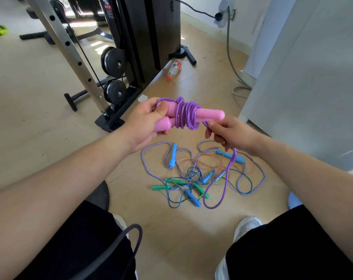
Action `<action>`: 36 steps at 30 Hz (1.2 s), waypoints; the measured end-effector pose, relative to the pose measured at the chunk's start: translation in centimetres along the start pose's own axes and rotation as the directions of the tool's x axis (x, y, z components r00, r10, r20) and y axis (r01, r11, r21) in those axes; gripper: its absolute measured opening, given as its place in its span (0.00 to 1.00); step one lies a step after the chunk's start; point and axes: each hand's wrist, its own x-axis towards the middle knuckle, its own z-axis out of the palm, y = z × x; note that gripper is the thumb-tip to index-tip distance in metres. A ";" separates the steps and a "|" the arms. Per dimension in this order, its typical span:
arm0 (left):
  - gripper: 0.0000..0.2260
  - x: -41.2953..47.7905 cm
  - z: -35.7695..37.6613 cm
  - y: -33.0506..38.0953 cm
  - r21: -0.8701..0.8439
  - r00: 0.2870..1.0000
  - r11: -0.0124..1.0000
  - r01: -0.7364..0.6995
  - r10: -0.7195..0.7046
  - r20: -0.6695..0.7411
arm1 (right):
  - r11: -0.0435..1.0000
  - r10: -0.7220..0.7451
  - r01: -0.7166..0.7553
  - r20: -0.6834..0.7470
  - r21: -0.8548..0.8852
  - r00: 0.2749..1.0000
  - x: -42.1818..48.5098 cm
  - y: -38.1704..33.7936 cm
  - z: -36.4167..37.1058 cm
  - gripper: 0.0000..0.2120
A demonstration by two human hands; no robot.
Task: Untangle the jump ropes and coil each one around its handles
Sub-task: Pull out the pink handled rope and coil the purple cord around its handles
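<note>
My left hand (145,122) grips two pink handles (209,114) held side by side, with a purple rope (184,116) wound round them in several turns. My right hand (230,132) pinches the free end of that purple rope, and a long loop (216,190) hangs from it toward the floor. Below on the floor lies a tangle of other jump ropes (193,176): a blue-and-white striped rope with light blue handles (172,155), thin blue and orange ropes, green handles (160,187) and small blue handles (192,198).
A weight machine (119,63) with black plates stands at the back left. A plastic bottle (174,68) lies on the floor beyond the ropes. A white cabinet (305,77) is on the right, with a grey cable (232,57) beside it. My knees and shoes frame the pile.
</note>
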 end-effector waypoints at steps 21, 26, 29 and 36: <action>0.11 0.7 0.5 -1.3 0.021 0.958 0.998 0.064 -0.056 -0.282 | 0.820 -0.027 0.082 0.104 -0.566 0.994 -0.7 -0.8 5.4 0.05; 0.08 0.7 0.2 -2.1 0.512 0.946 0.859 0.008 0.159 -0.282 | 0.784 -0.135 0.187 0.130 -0.592 0.982 -1.2 -2.0 5.8 0.13; 0.09 0.6 0.3 -2.1 0.659 0.946 0.752 -0.018 0.226 -0.232 | 0.780 -0.188 0.202 0.086 -0.593 0.978 -1.1 -2.2 4.2 0.15; 0.07 1.0 -0.6 -2.1 0.631 0.967 0.771 -0.085 0.218 -0.136 | 0.898 -0.146 0.153 0.049 -0.413 0.988 -0.9 -0.6 0.4 0.09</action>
